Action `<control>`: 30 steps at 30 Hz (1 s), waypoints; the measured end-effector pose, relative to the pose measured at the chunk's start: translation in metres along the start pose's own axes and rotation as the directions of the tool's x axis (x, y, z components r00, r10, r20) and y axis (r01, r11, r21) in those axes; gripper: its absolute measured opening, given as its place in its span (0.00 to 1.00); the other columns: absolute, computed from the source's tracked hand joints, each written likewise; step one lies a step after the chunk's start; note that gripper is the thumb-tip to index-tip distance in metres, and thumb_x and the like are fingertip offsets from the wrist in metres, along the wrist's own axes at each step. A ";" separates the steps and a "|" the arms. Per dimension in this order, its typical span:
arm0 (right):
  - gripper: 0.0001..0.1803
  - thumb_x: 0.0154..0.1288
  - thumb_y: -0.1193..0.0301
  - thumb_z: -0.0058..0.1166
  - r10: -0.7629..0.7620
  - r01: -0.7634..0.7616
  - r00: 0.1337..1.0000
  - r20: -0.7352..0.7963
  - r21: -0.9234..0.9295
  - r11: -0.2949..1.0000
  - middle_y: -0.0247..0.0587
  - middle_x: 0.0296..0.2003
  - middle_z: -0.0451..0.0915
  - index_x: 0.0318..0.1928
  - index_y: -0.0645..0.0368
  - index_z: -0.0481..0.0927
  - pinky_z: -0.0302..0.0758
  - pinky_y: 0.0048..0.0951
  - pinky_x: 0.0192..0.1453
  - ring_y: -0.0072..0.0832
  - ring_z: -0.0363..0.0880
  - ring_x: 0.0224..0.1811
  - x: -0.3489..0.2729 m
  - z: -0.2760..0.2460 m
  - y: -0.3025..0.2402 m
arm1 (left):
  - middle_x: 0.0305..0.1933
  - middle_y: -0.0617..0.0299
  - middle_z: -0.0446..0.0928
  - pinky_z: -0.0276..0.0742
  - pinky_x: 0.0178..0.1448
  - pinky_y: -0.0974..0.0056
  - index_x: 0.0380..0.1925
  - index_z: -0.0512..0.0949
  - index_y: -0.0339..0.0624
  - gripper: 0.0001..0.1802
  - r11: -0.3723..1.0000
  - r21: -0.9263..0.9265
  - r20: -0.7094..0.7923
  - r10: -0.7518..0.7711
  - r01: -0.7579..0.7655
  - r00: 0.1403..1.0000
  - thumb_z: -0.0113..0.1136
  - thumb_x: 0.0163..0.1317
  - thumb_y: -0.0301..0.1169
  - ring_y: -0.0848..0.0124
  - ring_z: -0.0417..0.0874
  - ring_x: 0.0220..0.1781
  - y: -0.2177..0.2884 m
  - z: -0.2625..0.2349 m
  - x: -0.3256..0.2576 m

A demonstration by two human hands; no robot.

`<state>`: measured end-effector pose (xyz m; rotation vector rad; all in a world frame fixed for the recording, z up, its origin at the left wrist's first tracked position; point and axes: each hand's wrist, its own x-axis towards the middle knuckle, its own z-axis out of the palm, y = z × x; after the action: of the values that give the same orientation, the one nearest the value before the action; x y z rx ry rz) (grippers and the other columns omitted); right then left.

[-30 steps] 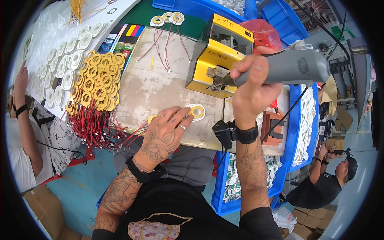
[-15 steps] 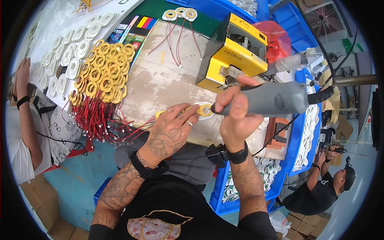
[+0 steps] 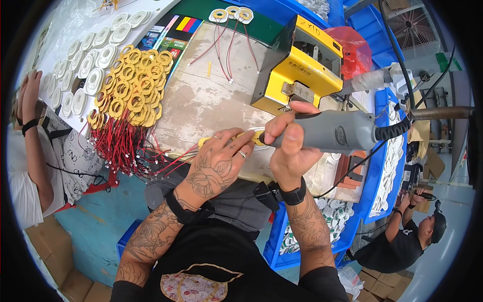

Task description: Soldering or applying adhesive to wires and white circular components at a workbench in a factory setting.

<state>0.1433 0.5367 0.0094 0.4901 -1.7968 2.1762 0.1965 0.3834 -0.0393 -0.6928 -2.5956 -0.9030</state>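
Observation:
In my right hand (image 3: pixel 292 151) is a grey electric screwdriver (image 3: pixel 334 132), held almost level and pointing left. Its tip end meets a yellow ring piece (image 3: pixel 255 138) seated on a white oval part; the exact contact is hidden by my fingers. My left hand (image 3: pixel 216 158) lies on the bench, its fingertips pressed on the left side of that ring piece. Beneath the left palm a second yellow part (image 3: pixel 203 142) peeks out, with red wires running left from it.
Many yellow rings (image 3: pixel 135 85) with red wires are heaped to the left, beside white oval parts (image 3: pixel 94 80). A yellow machine (image 3: pixel 302 70) stands beyond the screwdriver. Blue bins (image 3: pixel 274 241) of small parts sit at right. Finished-looking wired pieces (image 3: pixel 245 16) lie at the back. Co-workers are at both sides.
The screwdriver and my right hand have shifted slightly left, closer over the ring piece. My left hand stays nearly in place. The whole view has moved a little.

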 end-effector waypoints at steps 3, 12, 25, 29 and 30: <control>0.27 0.75 0.61 0.63 0.036 -0.036 0.999 0.001 -0.012 0.999 0.42 0.29 0.78 0.60 0.69 0.69 0.76 0.32 0.32 0.28 0.76 0.26 -0.002 0.001 0.002 | 0.61 0.57 0.83 0.81 0.65 0.53 0.51 0.86 0.37 0.18 1.000 -0.005 0.006 -0.009 0.009 1.000 0.59 0.61 0.24 0.57 0.81 0.65 0.001 -0.002 0.001; 0.21 0.75 0.66 0.64 0.057 -0.059 0.998 -0.033 -0.082 0.995 0.41 0.31 0.79 0.57 0.67 0.72 0.77 0.31 0.35 0.26 0.77 0.29 -0.011 -0.006 0.025 | 0.65 0.58 0.81 0.81 0.63 0.51 0.52 0.85 0.38 0.16 1.000 0.027 0.049 -0.014 0.013 0.999 0.59 0.66 0.27 0.57 0.80 0.65 0.004 -0.002 0.001; 0.41 0.66 0.70 0.71 -0.291 0.202 0.946 -0.141 -0.448 0.871 0.49 0.63 0.70 0.73 0.67 0.64 0.71 0.39 0.68 0.34 0.73 0.63 -0.016 -0.029 -0.039 | 0.65 0.46 0.80 0.79 0.66 0.47 0.53 0.81 0.36 0.18 0.989 -0.141 -0.097 -0.068 0.054 0.993 0.62 0.62 0.15 0.46 0.81 0.62 0.033 -0.018 0.006; 0.26 0.70 0.71 0.66 -0.332 0.196 0.877 -0.348 -0.371 0.908 0.42 0.52 0.69 0.61 0.65 0.69 0.73 0.35 0.58 0.27 0.71 0.50 -0.063 -0.050 -0.026 | 0.65 0.45 0.81 0.79 0.65 0.50 0.55 0.81 0.38 0.19 0.952 -0.288 -0.144 -0.149 0.103 0.978 0.64 0.64 0.16 0.46 0.82 0.61 0.046 -0.017 0.003; 0.24 0.72 0.72 0.65 -0.121 -0.009 0.937 -0.328 -0.368 0.930 0.41 0.50 0.72 0.62 0.66 0.70 0.74 0.32 0.56 0.25 0.73 0.48 -0.076 -0.050 -0.028 | 0.64 0.45 0.82 0.79 0.65 0.50 0.54 0.81 0.38 0.18 0.942 -0.321 -0.155 -0.149 0.093 0.977 0.66 0.64 0.17 0.46 0.83 0.60 0.048 -0.016 0.002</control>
<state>0.2193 0.5911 -0.0069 0.0649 -1.8903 1.6977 0.2226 0.4066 -0.0023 -0.5033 -2.3821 -1.3701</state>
